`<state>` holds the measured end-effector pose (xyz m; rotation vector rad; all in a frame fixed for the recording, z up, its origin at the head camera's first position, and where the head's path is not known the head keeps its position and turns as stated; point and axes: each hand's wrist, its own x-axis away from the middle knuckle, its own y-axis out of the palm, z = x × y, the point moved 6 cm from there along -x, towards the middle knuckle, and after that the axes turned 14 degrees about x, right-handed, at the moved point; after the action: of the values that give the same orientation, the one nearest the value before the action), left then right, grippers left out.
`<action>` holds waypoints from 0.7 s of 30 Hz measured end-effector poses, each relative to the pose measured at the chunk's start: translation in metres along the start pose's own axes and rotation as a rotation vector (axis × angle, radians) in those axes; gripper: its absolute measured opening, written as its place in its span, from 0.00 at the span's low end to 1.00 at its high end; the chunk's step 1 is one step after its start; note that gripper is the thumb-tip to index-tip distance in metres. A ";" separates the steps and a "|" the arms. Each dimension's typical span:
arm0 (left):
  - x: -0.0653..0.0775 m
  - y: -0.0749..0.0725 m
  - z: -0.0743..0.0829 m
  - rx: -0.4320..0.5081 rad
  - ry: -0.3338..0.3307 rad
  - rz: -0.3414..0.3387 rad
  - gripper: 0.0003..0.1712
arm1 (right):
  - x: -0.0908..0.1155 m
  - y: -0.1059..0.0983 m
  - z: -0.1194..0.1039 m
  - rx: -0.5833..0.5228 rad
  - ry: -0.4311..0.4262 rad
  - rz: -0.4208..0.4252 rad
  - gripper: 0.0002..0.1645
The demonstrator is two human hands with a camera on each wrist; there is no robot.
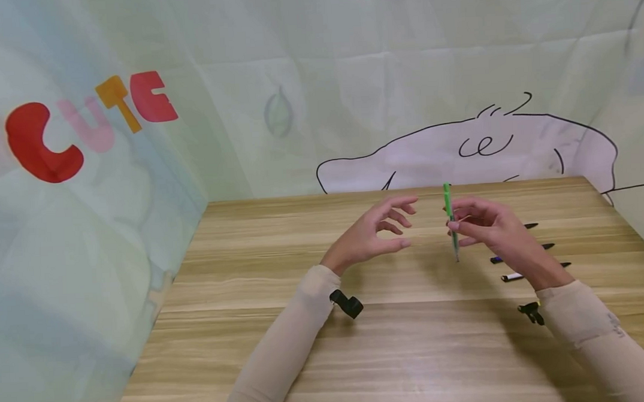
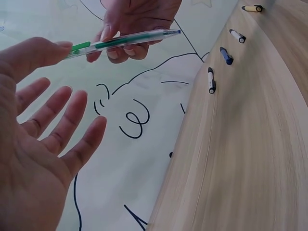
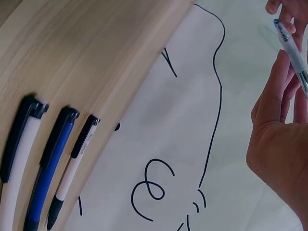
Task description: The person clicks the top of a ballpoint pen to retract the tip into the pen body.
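Note:
My right hand (image 1: 487, 224) pinches a green pen (image 1: 448, 200) between thumb and fingers above the table. It stands nearly upright in the head view, with its bright green end up and clear tip down. The clear barrel with its green inside shows in the left wrist view. To its left my left hand (image 1: 374, 231) is raised with fingers spread and loosely bent, holding nothing. A gap separates that hand from the pen in the head view, though the left thumb (image 2: 50, 48) overlaps the pen's green end in the left wrist view.
Several pens lie in a row on the wooden table (image 1: 242, 342) at the right: a white pen (image 3: 79, 159), a blue pen (image 3: 53, 163), another white pen (image 3: 24, 139) and a yellow pen (image 2: 252, 8). A printed cloth (image 1: 297, 118) hangs behind the table and along its left.

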<state>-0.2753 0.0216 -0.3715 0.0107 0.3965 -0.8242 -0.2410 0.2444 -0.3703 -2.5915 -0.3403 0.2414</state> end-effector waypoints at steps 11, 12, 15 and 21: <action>0.019 -0.012 0.000 -0.018 -0.027 0.016 0.41 | -0.001 -0.018 0.012 0.112 0.027 0.013 0.19; 0.022 -0.013 0.000 -0.023 -0.026 0.017 0.41 | -0.002 -0.020 0.013 0.131 0.024 0.013 0.19; 0.030 -0.018 0.001 -0.038 -0.029 0.023 0.40 | -0.005 -0.024 0.016 0.186 -0.014 0.008 0.18; 0.046 -0.028 0.004 -0.063 -0.033 0.051 0.41 | -0.009 -0.034 0.025 0.251 -0.045 0.020 0.18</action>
<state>-0.2661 -0.0309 -0.3800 -0.0516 0.3896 -0.7606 -0.2622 0.2819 -0.3734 -2.3456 -0.2807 0.3282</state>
